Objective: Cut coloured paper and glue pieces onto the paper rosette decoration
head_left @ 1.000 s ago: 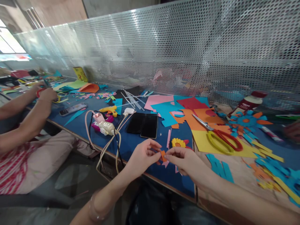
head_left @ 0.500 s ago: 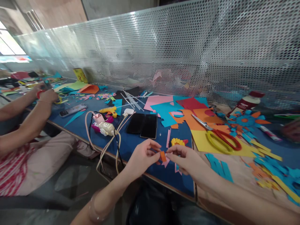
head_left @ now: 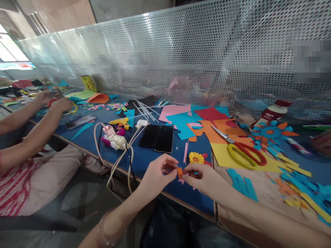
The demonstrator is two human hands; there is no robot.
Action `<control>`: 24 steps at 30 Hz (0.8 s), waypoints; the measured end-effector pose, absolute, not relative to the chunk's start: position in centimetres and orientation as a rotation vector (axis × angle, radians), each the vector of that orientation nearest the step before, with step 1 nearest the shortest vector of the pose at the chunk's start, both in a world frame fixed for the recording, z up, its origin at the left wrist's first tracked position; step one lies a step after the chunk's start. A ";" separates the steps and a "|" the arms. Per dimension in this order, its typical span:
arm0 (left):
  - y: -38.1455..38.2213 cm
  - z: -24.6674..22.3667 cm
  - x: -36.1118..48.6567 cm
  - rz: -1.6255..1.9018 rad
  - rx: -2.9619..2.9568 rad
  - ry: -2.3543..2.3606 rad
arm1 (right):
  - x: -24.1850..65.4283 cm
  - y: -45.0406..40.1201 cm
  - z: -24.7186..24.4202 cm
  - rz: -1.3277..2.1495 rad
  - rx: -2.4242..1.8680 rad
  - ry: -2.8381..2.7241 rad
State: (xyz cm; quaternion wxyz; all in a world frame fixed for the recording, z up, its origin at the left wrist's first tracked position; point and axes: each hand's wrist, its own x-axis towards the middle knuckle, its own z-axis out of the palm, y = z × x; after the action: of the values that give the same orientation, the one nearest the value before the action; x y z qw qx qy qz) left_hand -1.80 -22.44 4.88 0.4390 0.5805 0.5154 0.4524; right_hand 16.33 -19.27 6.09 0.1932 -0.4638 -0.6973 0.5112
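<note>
A small piece of orange paper (head_left: 180,173) is pinched between my two hands above the table's front edge. My left hand (head_left: 160,173) grips its left side with thumb and fingertips. My right hand (head_left: 200,176) closes on its right side, the fingertips partly covering it. Just beyond my right hand lies a yellow paper flower (head_left: 196,157) with an orange centre, beside red paper pieces. Pink paper pieces lie beneath my hands, mostly hidden. A thin pink strip (head_left: 185,152) rests beyond my fingers.
Scissors (head_left: 239,148) with red and yellow handles lie on coloured paper at right. Near a bottle (head_left: 272,113) sits a blue-and-orange paper flower (head_left: 271,132). Dark phones (head_left: 164,138), a yellow glue gun (head_left: 120,122) and cables (head_left: 116,165) are left of centre. Another person's hands (head_left: 60,105) hold scissors.
My right hand has moved slightly left and closed in on the orange paper, uncovering more of the yellow flower. The other person's hands have shifted right.
</note>
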 end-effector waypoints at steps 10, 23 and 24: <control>-22.7 5.2 -1.7 1.129 1.467 1.285 | 16.3 -19.4 6.4 1.432 -1.285 -1.976; -22.8 5.3 -1.8 1.150 1.502 1.285 | 16.1 -19.4 6.3 1.449 -1.281 -1.969; -22.8 5.3 -1.8 1.148 1.503 1.287 | 16.1 -19.4 6.3 1.447 -1.280 -1.969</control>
State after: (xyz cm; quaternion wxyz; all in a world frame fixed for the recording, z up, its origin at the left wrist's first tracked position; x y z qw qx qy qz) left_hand -1.82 -22.82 5.32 0.4140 0.5981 0.5120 0.4569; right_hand 16.13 -19.42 6.32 0.1903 -0.4557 -0.7006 0.5150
